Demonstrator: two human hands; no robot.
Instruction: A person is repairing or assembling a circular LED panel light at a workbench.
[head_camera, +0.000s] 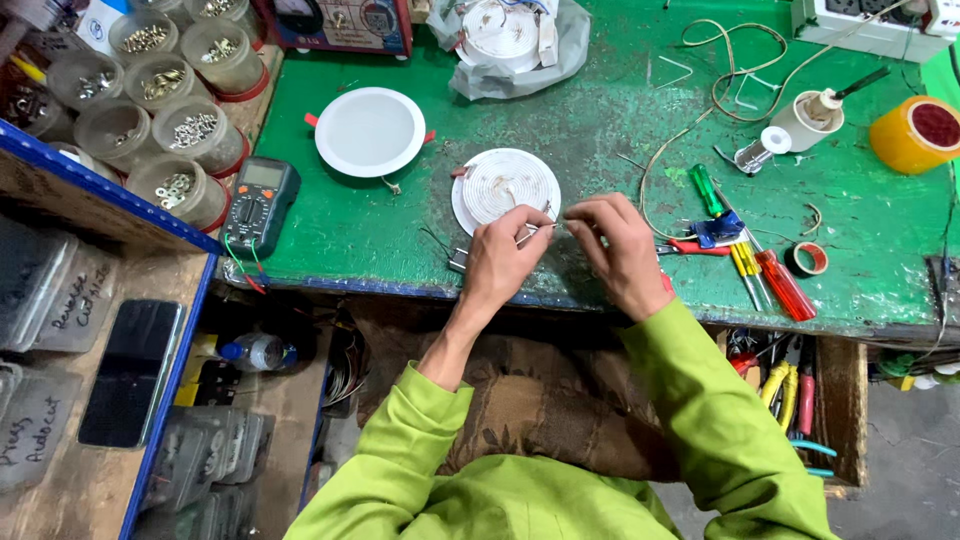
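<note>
At the near edge of the green table (600, 140), both hands meet over a thin wire (540, 229). The left hand (497, 262) has its grip closed, pinching the wire's left end between fingertips; the right hand (622, 250) pinches the other end, grip closed too. The wire is short and runs roughly left to right, parallel to the near edge, its long axis level between the two hands.

Just behind it lies a round white lamp disc (505, 187), face down, from which the wire appears to come, though I cannot tell for certain. A hard pull could, I judge, snap the thin lead or tear it from the disc.

To the right lie screwdrivers (765, 270); to the left a multimeter (261, 205). Farther back sits a white round lamp cover (370, 131), and at the far right corner a yellow tape roll (915, 133).
</note>
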